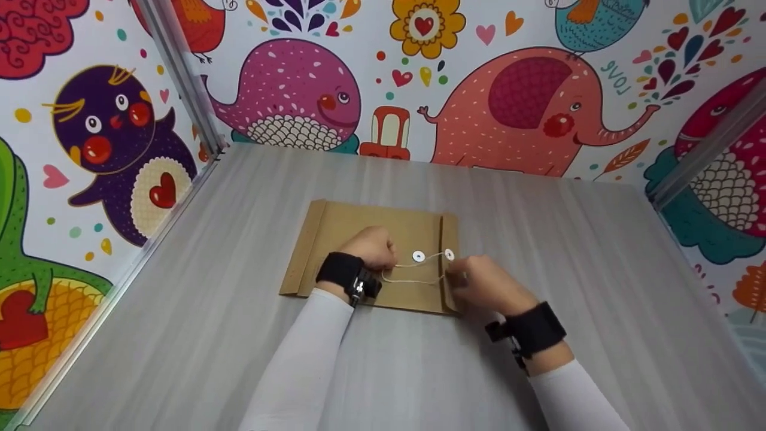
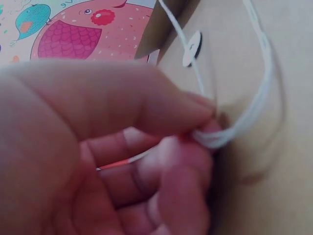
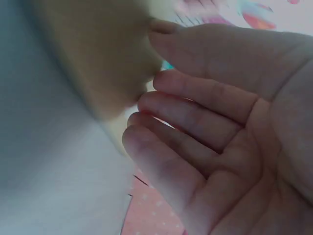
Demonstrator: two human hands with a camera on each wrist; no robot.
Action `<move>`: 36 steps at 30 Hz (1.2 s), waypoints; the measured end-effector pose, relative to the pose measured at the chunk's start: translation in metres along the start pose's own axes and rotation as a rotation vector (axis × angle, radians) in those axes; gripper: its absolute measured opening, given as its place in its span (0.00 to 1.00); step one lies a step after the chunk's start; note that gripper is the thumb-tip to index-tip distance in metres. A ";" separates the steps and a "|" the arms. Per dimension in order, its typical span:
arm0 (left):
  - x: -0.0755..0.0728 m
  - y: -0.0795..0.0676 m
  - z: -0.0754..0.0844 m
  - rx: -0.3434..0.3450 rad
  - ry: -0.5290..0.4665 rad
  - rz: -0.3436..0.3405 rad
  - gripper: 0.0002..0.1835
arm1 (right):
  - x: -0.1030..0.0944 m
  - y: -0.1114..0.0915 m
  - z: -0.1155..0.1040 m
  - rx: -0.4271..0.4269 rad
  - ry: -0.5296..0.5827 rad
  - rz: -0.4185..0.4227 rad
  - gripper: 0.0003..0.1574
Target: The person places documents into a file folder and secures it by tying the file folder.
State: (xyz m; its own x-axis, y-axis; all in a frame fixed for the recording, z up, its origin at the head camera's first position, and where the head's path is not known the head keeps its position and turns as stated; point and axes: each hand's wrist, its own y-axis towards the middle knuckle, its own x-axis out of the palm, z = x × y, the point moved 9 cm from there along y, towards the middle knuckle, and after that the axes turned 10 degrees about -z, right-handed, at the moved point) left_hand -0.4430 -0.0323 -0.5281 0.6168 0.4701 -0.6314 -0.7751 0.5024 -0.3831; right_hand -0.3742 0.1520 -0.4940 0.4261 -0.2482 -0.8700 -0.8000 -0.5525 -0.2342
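Note:
A brown kraft paper envelope (image 1: 359,218) lies flat on the table, its flap (image 1: 450,230) on the right side. One white paper button (image 1: 418,256) sits on the envelope body and another button (image 1: 449,255) on the flap. My left hand (image 1: 368,246), above the middle of the envelope, pinches a white string (image 2: 261,93) between thumb and forefinger. From there the string (image 1: 413,281) runs right in two strands towards the flap. My right hand (image 1: 494,284) is at the flap's edge, fingers gently bent and thumb apart from them. The right wrist view is blurred where the fingertips meet the paper.
The grey wood-grain table (image 1: 239,359) extends around the envelope. Printed cartoon panels (image 1: 395,78) stand behind and at both sides, with a metal frame strip (image 1: 185,90) at the left corner. Black straps (image 1: 538,329) with small cameras are on both wrists.

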 end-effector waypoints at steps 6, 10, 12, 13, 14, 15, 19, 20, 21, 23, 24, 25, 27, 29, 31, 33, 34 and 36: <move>-0.006 -0.003 -0.003 -0.010 0.026 0.029 0.16 | 0.016 -0.010 0.001 -0.061 -0.080 -0.026 0.25; -0.005 -0.005 -0.002 -0.008 0.041 0.028 0.12 | 0.017 -0.011 -0.017 -0.133 -0.237 0.090 0.20; -0.003 -0.005 0.001 0.006 0.059 0.021 0.10 | 0.019 -0.010 -0.027 -0.157 -0.322 0.145 0.15; -0.003 -0.005 0.002 0.009 0.066 0.019 0.09 | 0.021 -0.010 -0.032 -0.162 -0.356 0.161 0.13; -0.003 -0.005 0.002 0.010 0.070 0.017 0.09 | 0.024 -0.009 -0.035 -0.161 -0.377 0.167 0.12; -0.002 -0.005 0.002 0.010 0.072 0.016 0.09 | 0.026 -0.009 -0.037 -0.153 -0.384 0.168 0.11; -0.003 -0.005 0.001 -0.004 0.084 0.025 0.09 | 0.030 -0.007 -0.036 -0.104 -0.375 0.138 0.10; -0.003 -0.005 0.000 -0.011 0.086 0.029 0.09 | 0.030 -0.007 -0.035 -0.100 -0.370 0.131 0.11; -0.004 -0.006 0.000 -0.021 0.085 0.033 0.09 | 0.029 -0.007 -0.034 -0.096 -0.363 0.125 0.12; -0.004 -0.006 -0.003 -0.047 0.074 0.040 0.10 | 0.029 -0.006 -0.031 -0.099 -0.355 0.116 0.13; -0.004 -0.007 -0.005 -0.058 0.068 0.040 0.10 | 0.029 -0.006 -0.030 -0.102 -0.350 0.115 0.13; -0.004 -0.007 -0.005 -0.067 0.059 0.038 0.11 | 0.028 -0.006 -0.029 -0.106 -0.345 0.116 0.13; -0.003 -0.007 -0.005 -0.078 0.051 0.029 0.11 | 0.027 -0.006 -0.028 -0.116 -0.322 0.125 0.13; -0.002 -0.007 -0.004 -0.075 0.067 0.021 0.11 | 0.026 -0.007 -0.027 -0.128 -0.299 0.135 0.14; -0.002 -0.007 -0.002 -0.073 0.088 0.021 0.11 | 0.025 -0.007 -0.028 -0.148 -0.291 0.146 0.17; -0.005 -0.009 -0.003 -0.085 0.105 0.037 0.12 | 0.025 -0.007 -0.030 -0.166 -0.293 0.156 0.18; -0.007 -0.009 -0.004 -0.092 0.106 0.048 0.12 | 0.025 -0.006 -0.032 -0.176 -0.303 0.164 0.18; -0.011 -0.011 -0.008 -0.106 0.102 0.072 0.13 | 0.025 -0.005 -0.034 -0.188 -0.322 0.177 0.17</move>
State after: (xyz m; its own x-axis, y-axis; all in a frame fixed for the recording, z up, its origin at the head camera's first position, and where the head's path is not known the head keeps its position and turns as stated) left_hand -0.4423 -0.0487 -0.5228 0.5458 0.4234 -0.7231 -0.8305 0.3877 -0.3999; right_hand -0.3450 0.1216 -0.4993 0.1109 -0.1070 -0.9881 -0.7452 -0.6667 -0.0115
